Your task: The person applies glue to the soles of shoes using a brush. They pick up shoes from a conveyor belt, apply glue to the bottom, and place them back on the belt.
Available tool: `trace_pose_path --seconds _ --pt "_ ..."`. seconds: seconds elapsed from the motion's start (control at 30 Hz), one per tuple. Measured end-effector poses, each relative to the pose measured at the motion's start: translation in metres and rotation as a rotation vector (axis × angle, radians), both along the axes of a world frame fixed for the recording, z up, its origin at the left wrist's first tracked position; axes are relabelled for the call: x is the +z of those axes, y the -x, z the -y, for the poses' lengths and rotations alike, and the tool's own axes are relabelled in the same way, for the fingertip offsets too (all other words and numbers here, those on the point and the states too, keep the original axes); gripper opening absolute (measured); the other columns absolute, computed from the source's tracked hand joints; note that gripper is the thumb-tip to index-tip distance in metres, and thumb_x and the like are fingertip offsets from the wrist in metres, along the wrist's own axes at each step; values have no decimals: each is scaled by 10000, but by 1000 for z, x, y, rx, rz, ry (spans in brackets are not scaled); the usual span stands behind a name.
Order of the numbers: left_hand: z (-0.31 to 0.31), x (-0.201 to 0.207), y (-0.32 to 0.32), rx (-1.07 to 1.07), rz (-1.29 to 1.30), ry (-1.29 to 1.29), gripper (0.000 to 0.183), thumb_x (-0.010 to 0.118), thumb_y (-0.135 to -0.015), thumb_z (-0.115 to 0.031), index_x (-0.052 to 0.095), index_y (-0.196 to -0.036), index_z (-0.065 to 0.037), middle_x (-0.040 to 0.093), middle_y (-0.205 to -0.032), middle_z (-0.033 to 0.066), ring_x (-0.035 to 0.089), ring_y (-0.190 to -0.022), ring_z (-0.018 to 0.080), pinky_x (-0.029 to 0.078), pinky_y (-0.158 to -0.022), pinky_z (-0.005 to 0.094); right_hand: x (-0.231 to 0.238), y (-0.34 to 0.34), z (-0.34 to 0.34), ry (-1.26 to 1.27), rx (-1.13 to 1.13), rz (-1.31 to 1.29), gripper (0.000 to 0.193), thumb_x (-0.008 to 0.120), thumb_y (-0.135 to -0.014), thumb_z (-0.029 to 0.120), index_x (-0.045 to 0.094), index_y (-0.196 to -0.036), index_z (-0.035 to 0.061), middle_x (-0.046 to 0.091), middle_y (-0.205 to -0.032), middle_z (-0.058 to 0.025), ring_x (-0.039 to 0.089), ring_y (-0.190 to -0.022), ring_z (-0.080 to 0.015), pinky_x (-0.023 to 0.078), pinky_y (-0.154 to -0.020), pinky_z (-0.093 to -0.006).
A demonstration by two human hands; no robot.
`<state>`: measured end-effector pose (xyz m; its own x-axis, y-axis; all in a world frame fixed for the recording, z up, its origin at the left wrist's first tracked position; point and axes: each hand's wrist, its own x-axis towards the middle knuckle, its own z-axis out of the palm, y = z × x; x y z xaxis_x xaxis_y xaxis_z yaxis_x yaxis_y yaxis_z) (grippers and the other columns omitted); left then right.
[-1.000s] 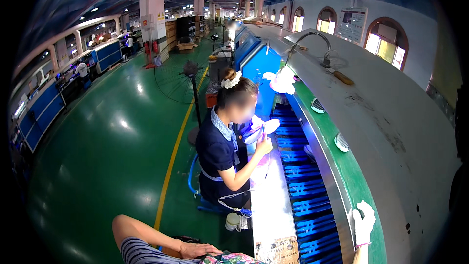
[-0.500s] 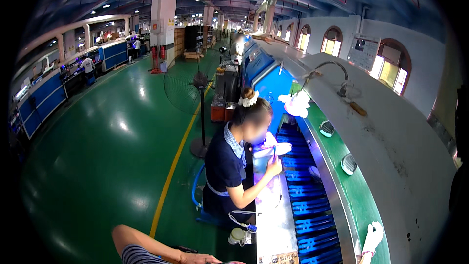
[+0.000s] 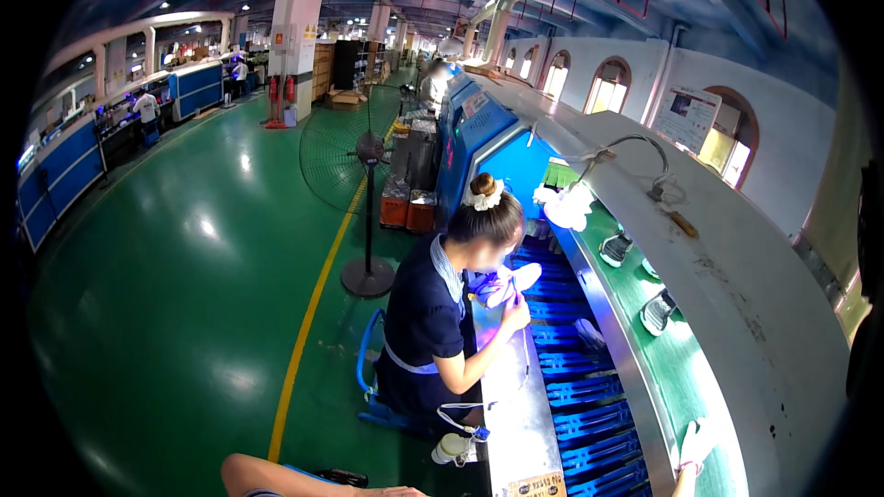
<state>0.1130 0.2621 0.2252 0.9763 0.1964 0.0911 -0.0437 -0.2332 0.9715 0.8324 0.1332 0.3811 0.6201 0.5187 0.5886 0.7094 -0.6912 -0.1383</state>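
My right hand (image 3: 697, 444), in a white glove, is stretched over the green conveyor belt (image 3: 695, 377) at the lower right. Its fingers are apart, and no object shows in it. Further along the belt stand dark shoes with pale soles, a nearer shoe (image 3: 657, 313) and a farther shoe (image 3: 615, 248). At the lower edge lies my bent left forearm (image 3: 285, 477), bare. My left hand (image 3: 394, 491) is mostly cut off by the frame, so its fingers and anything in them are hidden.
A seated co-worker (image 3: 428, 304) bends over a violet-lit shoe (image 3: 497, 287), holding a slim tool. Blue racks (image 3: 589, 391) run between the metal worktop (image 3: 520, 405) and the belt. A standing fan (image 3: 370, 212), a blue machine (image 3: 506, 161) and a jar (image 3: 451, 448) are nearby.
My view has shifted slightly. My left arm sits lower in the picture, with less of the hand showing. The co-worker's head is bent lower over the shoe. My right hand stays at the belt.
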Motion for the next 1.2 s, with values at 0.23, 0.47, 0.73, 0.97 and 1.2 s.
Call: trace_pose_path --seconds 0.23,0.47,0.73,0.97,1.2 --pt "15 -11 -2 130 120 269 484 606 -930 -266 576 -1346 -20 591 -1243 92 524 -1179 211 416 -1048 373 7 6 -2 10 -85 -50 346 645 -945 272 685 -1157 1 662 -1234 -211 563 -1201 -402 415 -1062 -490" --pt "6 -8 15 1 66 41 820 403 -946 -630 373 -1526 -50 412 -1502 126 393 -1380 276 278 -1178 420 9 16 -5 -48 -107 -62 394 656 -928 264 646 -1195 -24 649 -1227 -211 576 -1190 -365 407 -1075 -448" --pt "5 -6 20 -9 35 34 920 279 -981 -753 294 -1608 -79 300 -1637 142 333 -1466 307 216 -1236 446 11 22 -5 -44 -146 -83 408 649 -933 276 640 -1211 -23 638 -1247 -213 566 -1206 -366 401 -1083 -452" --pt "-3 -5 11 -10 26 6 913 280 -985 -746 293 -1608 -78 302 -1635 142 331 -1466 307 216 -1235 445 10 27 -4 -44 -168 -90 421 643 -938 287 635 -1225 -21 629 -1264 -215 558 -1221 -367 396 -1090 -455" --pt "-11 -4 9 -23 35 -23 906 280 -989 -738 293 -1608 -77 305 -1633 142 330 -1466 307 216 -1234 444 12 28 -7 -45 -177 -97 434 637 -942 297 629 -1239 -19 620 -1281 -217 549 -1235 -367 391 -1096 -458"
